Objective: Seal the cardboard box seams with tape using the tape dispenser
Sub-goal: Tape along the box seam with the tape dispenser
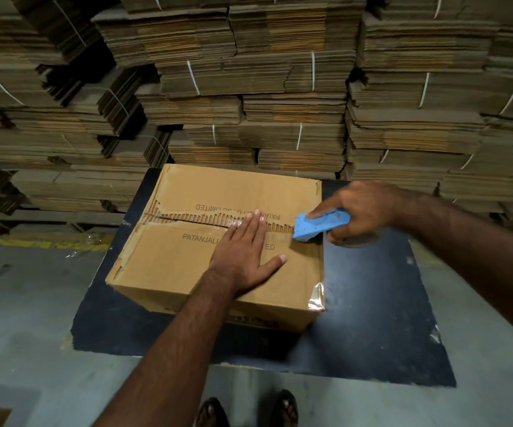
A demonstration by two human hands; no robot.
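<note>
Cardboard box (218, 266) on the dark tabletop (372, 303), directly under the left hand (242, 257) and reaching across to the right hand (363, 211); closed flaps, centre seam (187, 217) running leftward from the right hand, ragged with torn liner and exposed fluting. Probably stiff at the edges but springy along the flaps, so likely to need pressing flat near the seam rather than gripping. Left hand flat, fingers straight and spread, pressing the near flap just this side of the seam. Right hand curled round the blue tape dispenser (319, 224), index finger laid along its top, nose touching the box top at the seam's right end. Dispenser likely light and rigid, best held by its handle as now. Shiny clear tape (316, 298) crinkled over the box corner below the right hand; thin, slick, prone to wrinkling. Behind both hands, strapped stacks of flattened cartons (279, 87).
</note>
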